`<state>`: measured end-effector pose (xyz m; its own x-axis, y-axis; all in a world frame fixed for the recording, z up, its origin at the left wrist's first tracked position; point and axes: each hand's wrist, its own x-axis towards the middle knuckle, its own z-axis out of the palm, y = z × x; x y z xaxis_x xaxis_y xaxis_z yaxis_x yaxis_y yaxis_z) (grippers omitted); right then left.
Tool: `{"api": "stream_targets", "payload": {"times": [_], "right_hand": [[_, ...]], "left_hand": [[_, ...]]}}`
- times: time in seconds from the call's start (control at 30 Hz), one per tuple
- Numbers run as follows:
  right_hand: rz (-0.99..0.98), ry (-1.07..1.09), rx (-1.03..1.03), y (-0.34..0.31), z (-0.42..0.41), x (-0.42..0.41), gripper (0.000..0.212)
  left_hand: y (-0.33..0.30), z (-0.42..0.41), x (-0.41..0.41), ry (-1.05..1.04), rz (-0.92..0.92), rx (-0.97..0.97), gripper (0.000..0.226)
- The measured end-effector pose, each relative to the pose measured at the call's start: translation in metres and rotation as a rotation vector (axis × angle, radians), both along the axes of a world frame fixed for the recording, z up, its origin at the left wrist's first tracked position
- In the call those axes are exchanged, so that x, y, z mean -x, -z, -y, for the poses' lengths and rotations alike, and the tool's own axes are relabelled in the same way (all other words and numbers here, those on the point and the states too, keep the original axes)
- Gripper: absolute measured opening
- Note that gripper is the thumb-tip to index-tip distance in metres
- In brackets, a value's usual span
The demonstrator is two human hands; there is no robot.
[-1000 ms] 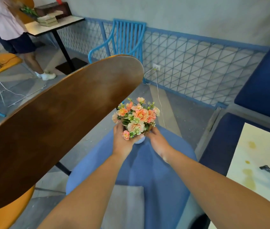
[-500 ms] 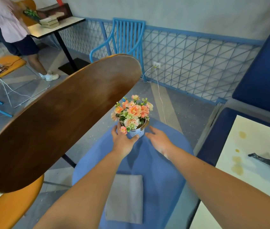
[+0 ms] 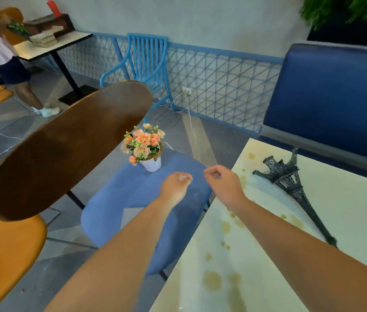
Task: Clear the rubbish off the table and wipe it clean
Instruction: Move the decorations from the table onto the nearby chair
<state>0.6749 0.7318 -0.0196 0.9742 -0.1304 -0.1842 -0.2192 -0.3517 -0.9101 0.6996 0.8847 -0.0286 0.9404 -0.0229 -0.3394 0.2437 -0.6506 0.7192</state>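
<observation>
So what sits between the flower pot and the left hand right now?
Nothing but bare blue chair seat: the head view shows the flower pot standing apart from the left hand.

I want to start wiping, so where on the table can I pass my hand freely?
The stained strip of table between its near-left edge and the lying tower model is bare. The tower takes up the middle diagonally; bare table also lies beyond it, toward the blue bench.

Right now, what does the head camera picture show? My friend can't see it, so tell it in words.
Two bare hands, left hand and right hand, hover holding nothing above a blue chair seat where a small flower pot stands. To the right, a pale table has yellowish stains and a black Eiffel Tower model lying on its side.
</observation>
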Motion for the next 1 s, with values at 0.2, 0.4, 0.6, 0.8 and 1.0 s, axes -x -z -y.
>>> {"api": "stream_targets", "payload": {"times": [0.2, 0.4, 0.6, 0.8, 1.0], "right_hand": [[0.026, 0.115, 0.126, -0.019, 0.073, 0.064, 0.019], [-0.04, 0.155, 0.435, 0.003, 0.157, 0.107, 0.019], [-0.178, 0.096, 0.708, 0.022, 0.205, 0.136, 0.035], [-0.191, 0.155, 0.609, 0.028, 0.219, 0.148, 0.03], [-0.011, 0.334, 0.411, 0.002, 0.213, 0.156, 0.027]], "left_hand": [[-0.019, 0.081, 0.045, 0.074, 0.061, 0.113, 0.009], [-0.021, 0.136, 0.074, 0.161, 0.133, 0.133, 0.017], [-0.012, 0.164, 0.087, 0.293, 0.216, 0.025, 0.021], [-0.003, 0.18, 0.096, 0.375, 0.244, -0.088, 0.027], [-0.019, 0.189, 0.097, 0.383, 0.315, -0.153, 0.035]]}}
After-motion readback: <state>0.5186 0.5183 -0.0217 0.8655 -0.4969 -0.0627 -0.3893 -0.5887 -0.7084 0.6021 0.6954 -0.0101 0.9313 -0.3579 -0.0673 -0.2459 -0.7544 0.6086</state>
